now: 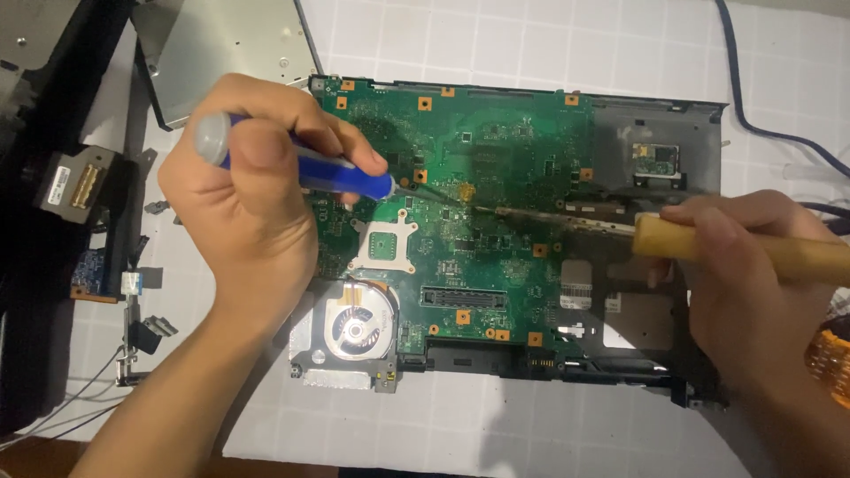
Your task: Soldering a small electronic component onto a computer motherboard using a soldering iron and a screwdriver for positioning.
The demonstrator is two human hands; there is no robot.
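Green and thin, the circuit board (478, 177) lay flat on the table (531, 44) and looked fragile. My left hand (243, 208) was closed round a light blue-handled tool (345, 177), gripped mid-shaft. My right hand (744, 283) clasped the soldering iron (753, 248) by its wooden handle, both tips meeting on the board.

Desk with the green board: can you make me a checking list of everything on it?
Surface: white tiled cloth under everything.
Job's things: green circuit board in a dark frame, fan at its lower left corner; blue-handled tool and wooden-handled soldering iron, tips meeting on the board.
Clutter: silver drive, small loose parts on the left.
Grips: left hand holds the blue-handled tool; right hand holds the iron.
Cables: blue cable upper right, thin wires lower left.
Surroundings: black casing on the left.
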